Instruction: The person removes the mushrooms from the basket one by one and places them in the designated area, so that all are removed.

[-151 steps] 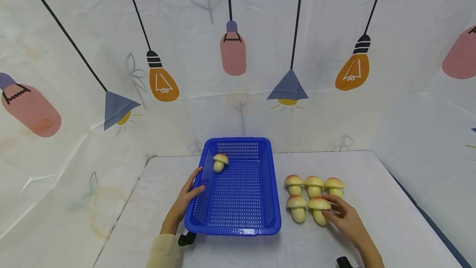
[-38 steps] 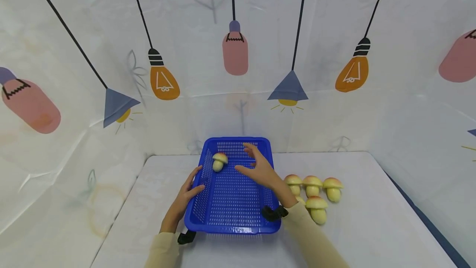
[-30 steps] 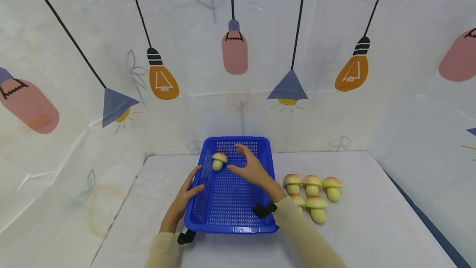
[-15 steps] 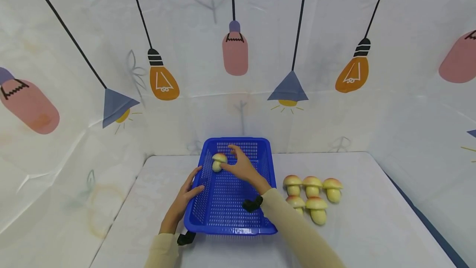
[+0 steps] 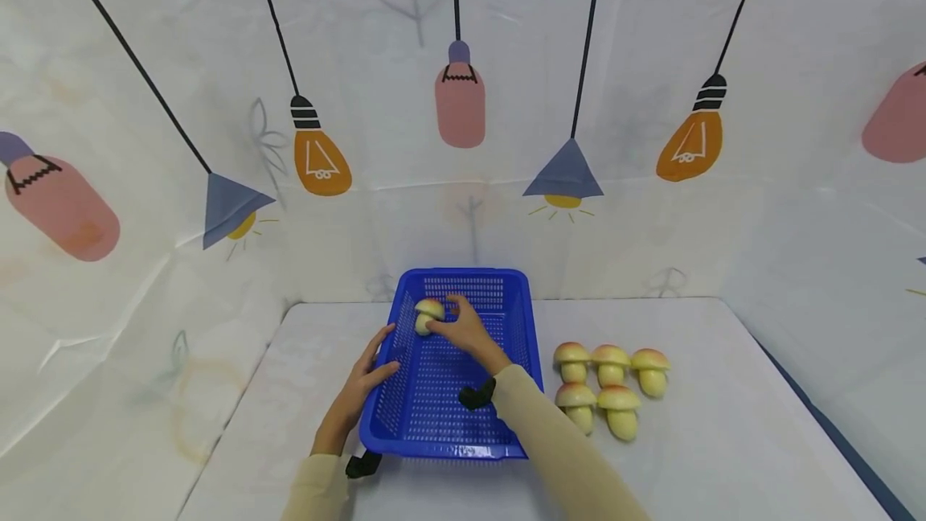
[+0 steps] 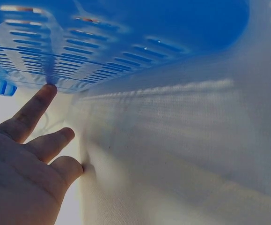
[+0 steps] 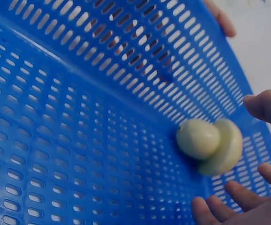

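Note:
A blue perforated plastic basket [image 5: 437, 416] stands on the table with one toy mushroom [image 5: 429, 310] in its far left corner, yellow with a reddish cap top. My right hand [image 5: 469, 334] reaches over the basket beside that mushroom. In the right wrist view the mushroom [image 7: 200, 138] lies between the spread thumb and fingers, with gaps visible on both sides. My left hand [image 5: 354, 388] rests against the basket's left side, fingers extended. From the left wrist, one fingertip [image 6: 50, 90] touches the underside of the basket [image 6: 140, 28].
Several more toy mushrooms [image 5: 620, 412] lie in two rows on the white tabletop [image 5: 731, 432], right of the basket. Behind the table hangs a white curtain [image 5: 391, 239] printed with lamps. A dark wrist strap [image 5: 477, 395] is above the basket floor.
Five seconds ago my right hand was at a mushroom on the table. It has since moved over the basket, then left and down to the mushroom inside. My left hand stays put.

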The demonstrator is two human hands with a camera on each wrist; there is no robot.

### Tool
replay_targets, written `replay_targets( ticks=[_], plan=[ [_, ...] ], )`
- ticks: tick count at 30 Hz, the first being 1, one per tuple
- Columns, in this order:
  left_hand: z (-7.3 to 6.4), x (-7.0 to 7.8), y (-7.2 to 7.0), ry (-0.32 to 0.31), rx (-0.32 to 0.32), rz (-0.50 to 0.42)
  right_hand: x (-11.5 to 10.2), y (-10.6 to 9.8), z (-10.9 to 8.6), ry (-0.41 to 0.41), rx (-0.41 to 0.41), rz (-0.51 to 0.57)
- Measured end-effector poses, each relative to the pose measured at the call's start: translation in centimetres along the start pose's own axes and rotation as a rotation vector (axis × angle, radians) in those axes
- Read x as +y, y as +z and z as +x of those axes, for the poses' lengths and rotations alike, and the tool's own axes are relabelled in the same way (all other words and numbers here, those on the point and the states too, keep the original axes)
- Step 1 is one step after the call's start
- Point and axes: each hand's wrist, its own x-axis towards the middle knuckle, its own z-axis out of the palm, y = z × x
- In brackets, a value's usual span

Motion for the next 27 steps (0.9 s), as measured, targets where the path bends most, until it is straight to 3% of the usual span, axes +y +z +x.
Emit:
replay_targets(
  ticks=[7, 12, 17, 27],
  plan=[
    [0.1, 0.2, 0.3, -0.011, 0.011, 0.004, 1.0, 0.0, 0.7, 0.064, -0.01, 0.063],
    [0.2, 0.4, 0.2, -0.013, 0.006, 0.007, 1.2, 0.4, 1.3, 0.045, -0.028, 0.08],
    [0.2, 0.5, 0.1, -0.012, 0.011, 0.016, 1.4, 0.8, 1.4, 0.049, 0.004, 0.113],
    [0.0, 0.2, 0.1, -0.013, 0.021, -0.006, 1.3, 1.3, 0.9, 0.059, -0.011, 0.075]
  ],
)
